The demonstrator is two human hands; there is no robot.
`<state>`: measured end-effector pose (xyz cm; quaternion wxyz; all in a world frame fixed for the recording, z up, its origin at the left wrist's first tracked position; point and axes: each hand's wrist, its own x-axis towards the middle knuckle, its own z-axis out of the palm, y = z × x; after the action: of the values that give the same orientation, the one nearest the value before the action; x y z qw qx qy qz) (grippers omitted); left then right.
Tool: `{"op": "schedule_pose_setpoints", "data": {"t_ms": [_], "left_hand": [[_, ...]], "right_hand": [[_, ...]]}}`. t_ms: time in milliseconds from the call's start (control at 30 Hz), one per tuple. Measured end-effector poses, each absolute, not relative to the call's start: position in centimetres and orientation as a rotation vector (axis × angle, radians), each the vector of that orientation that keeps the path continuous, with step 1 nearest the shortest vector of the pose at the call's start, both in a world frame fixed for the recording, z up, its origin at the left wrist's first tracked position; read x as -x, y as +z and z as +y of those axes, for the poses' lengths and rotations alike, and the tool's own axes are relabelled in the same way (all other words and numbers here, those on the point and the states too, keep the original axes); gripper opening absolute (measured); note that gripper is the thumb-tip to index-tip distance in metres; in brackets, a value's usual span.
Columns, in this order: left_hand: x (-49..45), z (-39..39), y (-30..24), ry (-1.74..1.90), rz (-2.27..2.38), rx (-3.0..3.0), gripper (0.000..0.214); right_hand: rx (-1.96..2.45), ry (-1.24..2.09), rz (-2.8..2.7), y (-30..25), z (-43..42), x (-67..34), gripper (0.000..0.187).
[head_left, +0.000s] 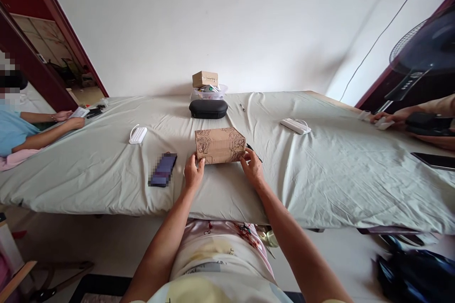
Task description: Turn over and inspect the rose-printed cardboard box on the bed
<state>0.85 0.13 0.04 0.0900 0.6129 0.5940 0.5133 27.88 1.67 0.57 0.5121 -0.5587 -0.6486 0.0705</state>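
Observation:
A brown cardboard box (219, 145) with drawn swirls lies on the grey-green cloth of the table (320, 175), right in front of me. My left hand (193, 172) grips its near left corner, fingers curled against the side. My right hand (251, 164) holds the near right corner, fingers bent onto the box's edge. A dark pen (253, 151) lies just behind my right hand, partly hidden.
A phone (162, 169) lies left of the box; a white case (137, 134) sits farther back. Behind the box are a black oval case (208, 108), a clear tub (209, 91) and a small box (205, 78). Other people's arms rest at both table ends. A fan (423, 52) stands right.

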Motion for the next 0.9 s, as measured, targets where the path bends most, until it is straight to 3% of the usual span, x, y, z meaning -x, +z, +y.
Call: {"op": "schedule_pose_setpoints", "data": {"t_ms": [400,533,733,900], "left_hand": [[-1.4,0.0,-0.2,1.745,1.633,-1.811,0.057],[-2.7,0.1,-0.6,1.734,1.742,-1.767,0.068],[-5.0,0.1,-0.9,1.667,1.978,-1.768,0.109],[-5.3,0.3,-1.1,1.605,2.054,-1.747,0.111]], "right_hand": [[1.219,0.039,-1.429,2.7,0.0,-26.8,0.032],[1.269,-0.029,-1.467,2.1,0.0,-26.0,0.043],[1.434,-0.235,-1.57,1.2,-0.2,-23.8,0.079],[1.463,-0.272,-1.563,0.5,0.1,-23.3,0.077]]}}
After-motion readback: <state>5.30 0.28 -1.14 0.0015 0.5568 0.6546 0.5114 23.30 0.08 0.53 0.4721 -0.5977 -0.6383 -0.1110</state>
